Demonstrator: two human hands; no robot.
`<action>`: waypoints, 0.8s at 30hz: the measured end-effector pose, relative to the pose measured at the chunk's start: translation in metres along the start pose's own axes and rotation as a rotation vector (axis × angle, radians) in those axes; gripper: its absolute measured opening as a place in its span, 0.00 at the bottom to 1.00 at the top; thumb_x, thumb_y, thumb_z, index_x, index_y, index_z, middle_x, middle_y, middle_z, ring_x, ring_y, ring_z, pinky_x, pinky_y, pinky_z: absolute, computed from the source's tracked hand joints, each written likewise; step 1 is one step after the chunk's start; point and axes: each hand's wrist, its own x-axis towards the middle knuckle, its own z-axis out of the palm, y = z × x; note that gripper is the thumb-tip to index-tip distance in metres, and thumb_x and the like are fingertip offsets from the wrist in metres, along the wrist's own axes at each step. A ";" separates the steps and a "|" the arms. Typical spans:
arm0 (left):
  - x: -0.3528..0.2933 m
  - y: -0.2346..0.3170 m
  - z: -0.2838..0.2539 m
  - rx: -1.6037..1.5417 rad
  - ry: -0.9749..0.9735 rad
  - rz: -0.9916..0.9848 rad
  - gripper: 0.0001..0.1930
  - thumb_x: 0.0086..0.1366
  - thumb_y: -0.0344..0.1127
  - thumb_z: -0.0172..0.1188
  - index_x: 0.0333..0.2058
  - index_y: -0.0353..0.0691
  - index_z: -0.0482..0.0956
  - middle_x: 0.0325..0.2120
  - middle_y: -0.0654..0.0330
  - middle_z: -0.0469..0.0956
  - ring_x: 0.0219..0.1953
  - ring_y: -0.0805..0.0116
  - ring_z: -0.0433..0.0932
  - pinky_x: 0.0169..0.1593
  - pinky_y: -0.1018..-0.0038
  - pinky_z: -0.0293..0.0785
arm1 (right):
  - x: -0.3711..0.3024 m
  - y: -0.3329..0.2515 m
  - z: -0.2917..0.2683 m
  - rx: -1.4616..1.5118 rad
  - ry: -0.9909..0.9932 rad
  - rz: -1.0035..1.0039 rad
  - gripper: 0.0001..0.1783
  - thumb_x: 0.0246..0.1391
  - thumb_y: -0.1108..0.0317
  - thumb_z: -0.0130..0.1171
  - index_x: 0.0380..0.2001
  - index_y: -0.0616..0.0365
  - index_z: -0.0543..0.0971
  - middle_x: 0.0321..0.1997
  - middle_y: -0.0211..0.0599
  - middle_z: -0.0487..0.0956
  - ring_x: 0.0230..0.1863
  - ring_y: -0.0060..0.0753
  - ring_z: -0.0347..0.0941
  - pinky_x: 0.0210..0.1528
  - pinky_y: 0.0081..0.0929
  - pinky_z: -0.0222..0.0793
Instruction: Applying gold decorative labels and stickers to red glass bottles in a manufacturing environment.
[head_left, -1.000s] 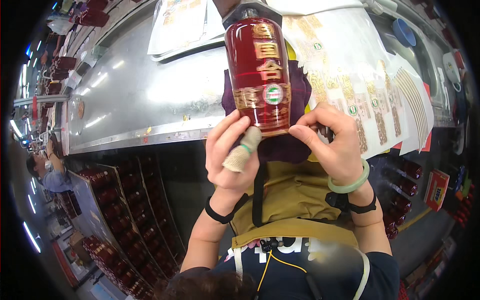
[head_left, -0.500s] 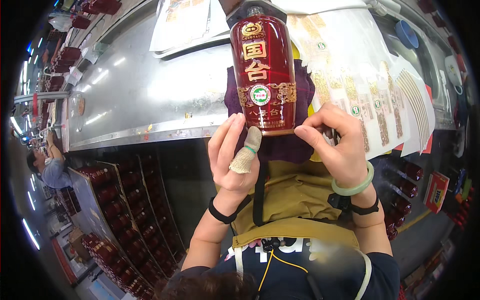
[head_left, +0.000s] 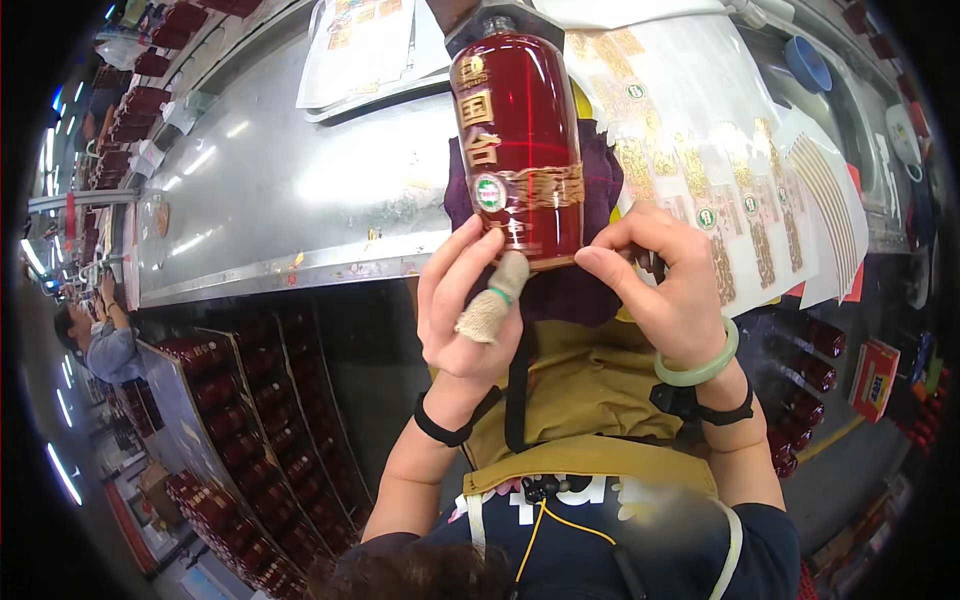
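Note:
A dark red glass bottle (head_left: 530, 140) with gold lettering, a gold band and a round green-and-white sticker (head_left: 490, 193) lies with its neck away from me. Under it is a dark purple cloth (head_left: 600, 180). My left hand (head_left: 470, 300) is closed on the left side of the bottle's base, its thumb in a knitted finger cover (head_left: 492, 300) with a green band. At the base's right edge, my right hand (head_left: 670, 285) grips with bent fingers and thumb; its inner fingertips are partly hidden. A pale green bangle (head_left: 705, 362) circles my right wrist.
Backing sheets (head_left: 740, 150) with gold decals and round stickers lie right of the bottle. A white tray of sheets (head_left: 365, 60) stands at the back left on the metal table (head_left: 230, 190). Racks of red bottles (head_left: 250, 430) stand lower left. A co-worker (head_left: 105, 335) is at far left.
The bottle has rolled leftward between my hands, so its lettering and round sticker now sit near its left side. Both hands remain at the base, the right shifted slightly left.

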 end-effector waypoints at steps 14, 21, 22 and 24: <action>-0.003 0.006 -0.007 0.227 -0.053 0.202 0.27 0.56 0.16 0.70 0.55 0.20 0.74 0.58 0.41 0.71 0.63 0.40 0.71 0.64 0.55 0.75 | 0.000 0.000 -0.003 -0.022 -0.015 0.059 0.09 0.54 0.69 0.73 0.28 0.64 0.84 0.23 0.37 0.76 0.25 0.29 0.70 0.30 0.28 0.64; 0.001 0.002 -0.003 0.069 -0.055 0.079 0.10 0.56 0.18 0.73 0.36 0.35 0.85 0.43 0.51 0.84 0.49 0.45 0.84 0.45 0.63 0.86 | 0.001 0.002 0.001 0.008 -0.004 0.032 0.09 0.54 0.69 0.73 0.27 0.64 0.83 0.23 0.37 0.75 0.25 0.30 0.70 0.30 0.29 0.63; 0.000 0.000 -0.005 0.066 -0.047 0.036 0.10 0.57 0.17 0.71 0.36 0.32 0.82 0.45 0.49 0.84 0.48 0.45 0.84 0.46 0.61 0.87 | 0.000 0.002 0.000 0.008 -0.002 0.033 0.09 0.54 0.69 0.73 0.27 0.64 0.83 0.23 0.37 0.75 0.25 0.30 0.70 0.30 0.29 0.63; -0.002 -0.004 -0.005 -0.076 -0.031 -0.019 0.14 0.59 0.16 0.69 0.43 0.25 0.80 0.47 0.44 0.83 0.50 0.45 0.84 0.52 0.59 0.84 | 0.000 0.002 0.000 0.003 -0.022 0.064 0.09 0.54 0.69 0.73 0.27 0.64 0.83 0.23 0.37 0.75 0.25 0.29 0.70 0.30 0.29 0.63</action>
